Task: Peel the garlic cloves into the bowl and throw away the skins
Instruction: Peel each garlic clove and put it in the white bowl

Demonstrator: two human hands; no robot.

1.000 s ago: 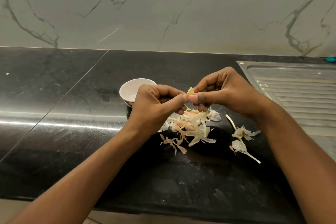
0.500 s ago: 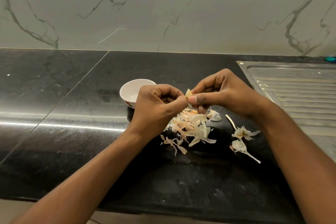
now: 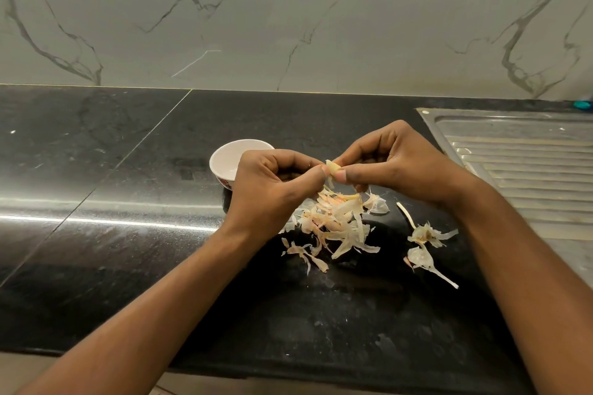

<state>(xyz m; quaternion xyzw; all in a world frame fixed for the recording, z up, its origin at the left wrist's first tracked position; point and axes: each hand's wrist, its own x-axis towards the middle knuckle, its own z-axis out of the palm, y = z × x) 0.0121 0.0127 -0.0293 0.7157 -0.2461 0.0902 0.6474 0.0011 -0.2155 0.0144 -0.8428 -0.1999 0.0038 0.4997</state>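
One view only: head-worn, wide-angle. Placed above the near edge of the polished black stone counter (image 3: 128, 266), angled forward and down, close in. Mid-frame: pale yellow garlic clove (image 3: 332, 167) pinched between left hand (image 3: 272, 189) and right hand (image 3: 394, 163). Faces the grey veined marble wall (image 3: 288, 9); ribbed steel drainboard (image 3: 529, 163) at right edge.

Both hands (image 3: 333, 183) pinch a garlic clove (image 3: 332, 167) above the skins (image 3: 337, 224)

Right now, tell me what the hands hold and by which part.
A garlic clove, pinched by its lower part: the right hand from the right, the left hand from the left.
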